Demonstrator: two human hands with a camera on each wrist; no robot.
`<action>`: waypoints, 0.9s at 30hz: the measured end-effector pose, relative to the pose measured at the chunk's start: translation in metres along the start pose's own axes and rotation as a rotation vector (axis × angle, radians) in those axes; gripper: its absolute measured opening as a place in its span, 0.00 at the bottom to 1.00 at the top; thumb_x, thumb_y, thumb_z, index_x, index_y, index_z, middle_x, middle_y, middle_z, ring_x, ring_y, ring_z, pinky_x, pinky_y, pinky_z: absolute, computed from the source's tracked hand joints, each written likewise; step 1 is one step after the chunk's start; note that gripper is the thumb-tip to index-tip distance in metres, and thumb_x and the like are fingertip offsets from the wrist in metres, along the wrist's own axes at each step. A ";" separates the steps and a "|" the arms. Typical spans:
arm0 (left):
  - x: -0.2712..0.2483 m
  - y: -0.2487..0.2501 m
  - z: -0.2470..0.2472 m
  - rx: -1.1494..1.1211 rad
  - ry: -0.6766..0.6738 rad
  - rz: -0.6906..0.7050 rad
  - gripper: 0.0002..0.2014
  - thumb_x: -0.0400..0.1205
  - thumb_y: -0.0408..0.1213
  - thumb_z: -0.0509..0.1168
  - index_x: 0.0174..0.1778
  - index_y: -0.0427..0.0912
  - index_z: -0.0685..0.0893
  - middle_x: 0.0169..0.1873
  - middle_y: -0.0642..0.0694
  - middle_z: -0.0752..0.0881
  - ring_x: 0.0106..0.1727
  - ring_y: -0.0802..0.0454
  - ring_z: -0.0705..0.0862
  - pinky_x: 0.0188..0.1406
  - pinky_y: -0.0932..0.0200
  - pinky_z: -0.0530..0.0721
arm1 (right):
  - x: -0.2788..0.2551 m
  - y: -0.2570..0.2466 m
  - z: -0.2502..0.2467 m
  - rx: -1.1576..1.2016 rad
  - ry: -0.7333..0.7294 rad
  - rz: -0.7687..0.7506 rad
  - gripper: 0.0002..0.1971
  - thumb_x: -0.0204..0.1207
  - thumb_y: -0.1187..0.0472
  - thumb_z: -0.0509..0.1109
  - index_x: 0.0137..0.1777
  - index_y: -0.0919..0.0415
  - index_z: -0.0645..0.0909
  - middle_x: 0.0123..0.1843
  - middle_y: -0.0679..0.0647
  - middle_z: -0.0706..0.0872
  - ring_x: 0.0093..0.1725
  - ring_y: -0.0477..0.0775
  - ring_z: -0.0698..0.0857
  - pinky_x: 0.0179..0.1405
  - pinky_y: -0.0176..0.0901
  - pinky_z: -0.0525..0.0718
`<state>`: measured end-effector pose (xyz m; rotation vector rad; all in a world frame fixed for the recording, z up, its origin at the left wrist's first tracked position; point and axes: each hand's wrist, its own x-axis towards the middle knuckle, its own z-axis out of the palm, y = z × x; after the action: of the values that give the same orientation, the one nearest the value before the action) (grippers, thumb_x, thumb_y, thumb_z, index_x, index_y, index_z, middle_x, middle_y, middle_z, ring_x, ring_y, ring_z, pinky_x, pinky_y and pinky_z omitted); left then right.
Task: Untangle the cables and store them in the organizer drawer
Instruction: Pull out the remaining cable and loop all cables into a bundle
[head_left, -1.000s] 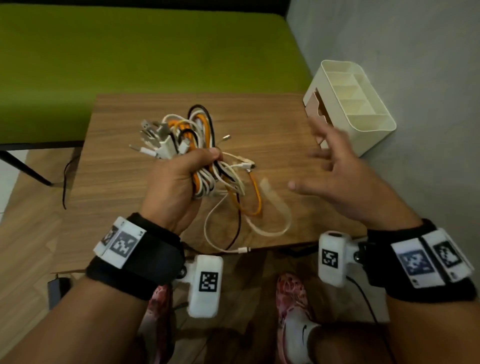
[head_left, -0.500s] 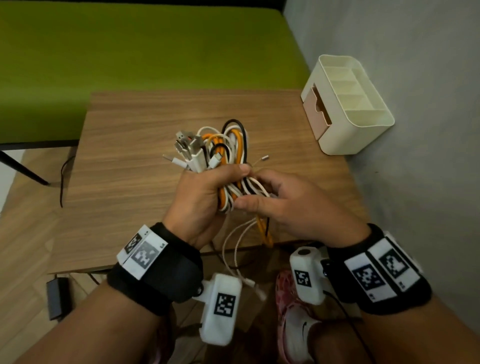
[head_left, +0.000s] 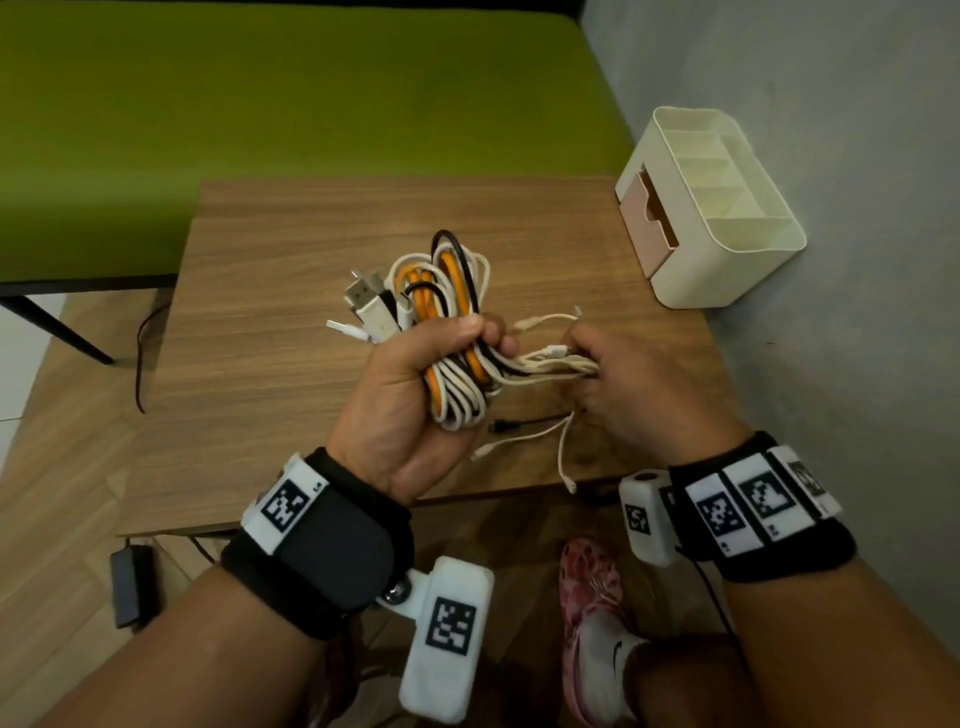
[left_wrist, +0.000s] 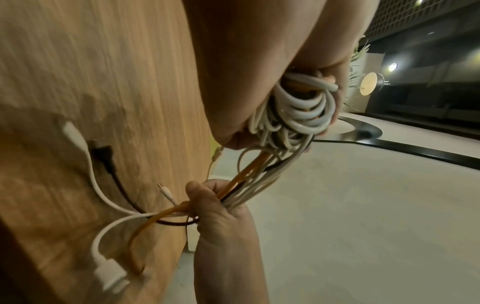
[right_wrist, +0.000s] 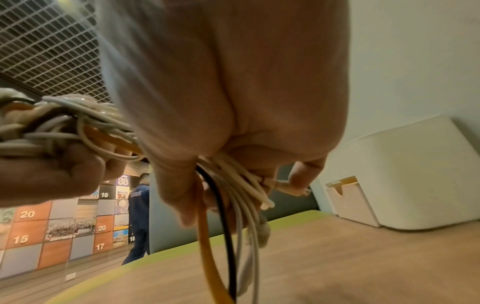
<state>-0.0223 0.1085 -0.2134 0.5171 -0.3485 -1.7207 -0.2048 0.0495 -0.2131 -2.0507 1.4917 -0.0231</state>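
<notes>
My left hand (head_left: 415, 384) grips a tangled bundle of white, orange and black cables (head_left: 447, 291) above the wooden table (head_left: 270, 322); USB plugs (head_left: 371, 306) stick out to its left. To the right, my right hand (head_left: 623, 384) holds the loose strands (head_left: 545, 366) that run out of the bundle. In the left wrist view the right hand (left_wrist: 221, 207) clasps orange, black and white strands (left_wrist: 249, 181). In the right wrist view the strands (right_wrist: 228, 205) hang down from my curled fingers. The cream organizer (head_left: 727, 249) with its pink drawer (head_left: 647, 228) stands at the table's far right corner.
A grey wall (head_left: 831, 130) runs along the table's right side. A green bench (head_left: 260, 104) lies beyond the far edge. Cable ends (head_left: 519, 441) trail on the table near its front edge. My feet in pink shoes (head_left: 592, 623) are below, and a black adapter (head_left: 130, 582) lies on the floor.
My right hand came in from open above the table, took hold of the loose strands and has drawn them out to the right of the bundle. The left hand keeps its grip.
</notes>
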 end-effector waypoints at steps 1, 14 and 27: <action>0.001 0.002 -0.001 0.018 0.013 0.004 0.05 0.72 0.30 0.65 0.31 0.42 0.83 0.32 0.47 0.81 0.39 0.53 0.82 0.47 0.59 0.82 | -0.001 -0.002 0.000 -0.010 0.005 -0.005 0.06 0.80 0.50 0.69 0.45 0.41 0.74 0.41 0.40 0.80 0.52 0.51 0.80 0.59 0.53 0.74; 0.006 0.000 -0.007 0.131 0.076 0.028 0.05 0.76 0.30 0.65 0.34 0.37 0.82 0.30 0.44 0.82 0.35 0.52 0.83 0.47 0.55 0.85 | -0.018 -0.031 0.006 0.410 0.025 -0.343 0.33 0.71 0.59 0.79 0.73 0.37 0.71 0.65 0.36 0.81 0.66 0.32 0.77 0.64 0.29 0.76; 0.004 0.005 -0.009 0.065 0.035 0.000 0.02 0.74 0.31 0.65 0.36 0.41 0.80 0.33 0.48 0.81 0.37 0.54 0.82 0.52 0.54 0.77 | -0.007 -0.020 0.009 0.068 0.054 -0.260 0.08 0.79 0.47 0.69 0.56 0.42 0.81 0.42 0.41 0.87 0.47 0.44 0.83 0.64 0.59 0.75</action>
<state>-0.0142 0.1036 -0.2194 0.5931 -0.3802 -1.7027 -0.1872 0.0632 -0.2093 -2.1895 1.2283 -0.2303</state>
